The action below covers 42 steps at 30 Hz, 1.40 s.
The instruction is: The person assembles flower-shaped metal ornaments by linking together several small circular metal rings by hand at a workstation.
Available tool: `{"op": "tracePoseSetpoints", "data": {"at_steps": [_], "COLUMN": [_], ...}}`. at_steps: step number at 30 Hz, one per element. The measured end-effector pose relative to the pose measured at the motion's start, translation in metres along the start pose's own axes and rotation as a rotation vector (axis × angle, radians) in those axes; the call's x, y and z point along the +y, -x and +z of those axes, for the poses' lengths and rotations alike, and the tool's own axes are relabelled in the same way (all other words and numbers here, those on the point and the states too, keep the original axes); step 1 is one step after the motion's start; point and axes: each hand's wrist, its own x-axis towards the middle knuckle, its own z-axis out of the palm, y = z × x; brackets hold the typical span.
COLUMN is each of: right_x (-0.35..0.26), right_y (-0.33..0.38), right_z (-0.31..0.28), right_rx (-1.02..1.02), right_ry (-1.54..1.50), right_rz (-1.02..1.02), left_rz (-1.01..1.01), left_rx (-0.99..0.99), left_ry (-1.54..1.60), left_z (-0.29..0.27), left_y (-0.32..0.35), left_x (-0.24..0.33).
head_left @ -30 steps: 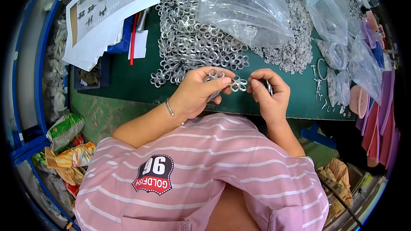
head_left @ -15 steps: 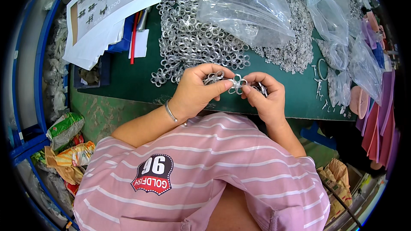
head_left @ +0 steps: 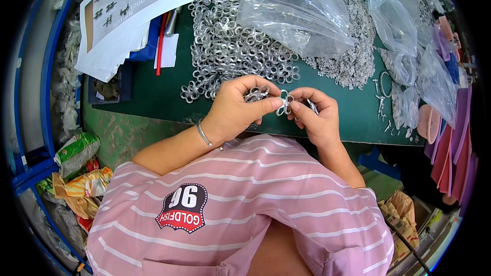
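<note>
Green table [head_left: 158, 94] stretches out beyond both hands. One metal flower [head_left: 284, 105] is between the fingertips: the left hand [head_left: 231, 105] pinches it by thumb and finger, and the right hand [head_left: 319, 111] pinches its other side. More flowers [head_left: 257, 92] sit in the left hand's curl and dark metal pieces [head_left: 311, 106] in the right's. Plenty seems left, judging by the big pile [head_left: 225, 41] just past the left hand; whether any held piece is finished, I cannot tell. Compared with a second ago, the right hand has closed in from beside the flower, now turned narrower to view.
</note>
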Motion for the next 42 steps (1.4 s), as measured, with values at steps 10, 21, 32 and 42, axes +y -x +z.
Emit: {"op": "tracePoseSetpoints", "data": {"at_steps": [10,21,32,42], "right_x": [0.004,-0.033,-0.110,-0.073], "right_y": [0.003,-0.020,-0.153,-0.074], "right_z": [0.004,0.006,-0.012,-0.010], "right_rx": [-0.057,-0.085,0.048,-0.036], "right_ry": [0.014,-0.537,-0.691,0.509], "right_rz": [-0.058,0.124,-0.362,-0.573], "left_rz": [-0.027,-0.147,0.167,0.168], "left_rx": [-0.017,-0.182,0.043,-0.044], "left_ry": [0.027,0.606,0.612,0.378], "left_z": [-0.003,0.005,0.034,-0.013], "left_y": [0.000,-0.030,-0.130,-0.144], "left_x": [-0.005,0.022,0.127,0.104]}}
